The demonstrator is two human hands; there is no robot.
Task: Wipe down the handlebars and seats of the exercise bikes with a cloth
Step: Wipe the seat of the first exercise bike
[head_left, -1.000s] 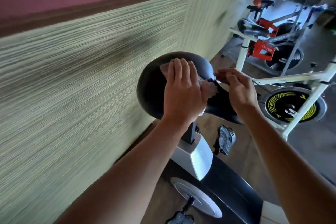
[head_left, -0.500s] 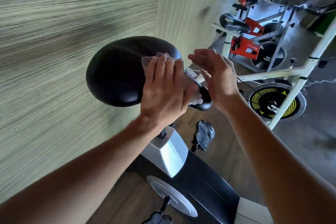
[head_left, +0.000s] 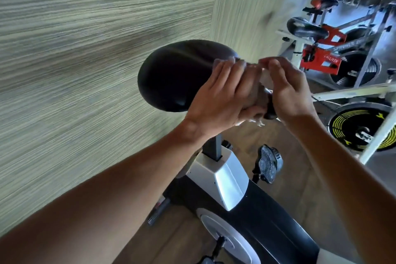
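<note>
Pale cloth is bunched over the narrow nose of the black seat, caught between both hands. The left hand lies over it with fingers laid forward and thumb tucked beneath, pressing the cloth onto the seat. The right hand curls its fingertips into the cloth's far edge, pinching it. Below, the seat post drops into a silver and black bike body, with a pedal to the right. Left runs a green streaked wall. Far right stand more bikes: a white frame with a yellow-marked flywheel, and a red panel lettered "CALLIVEN", blurred.
</note>
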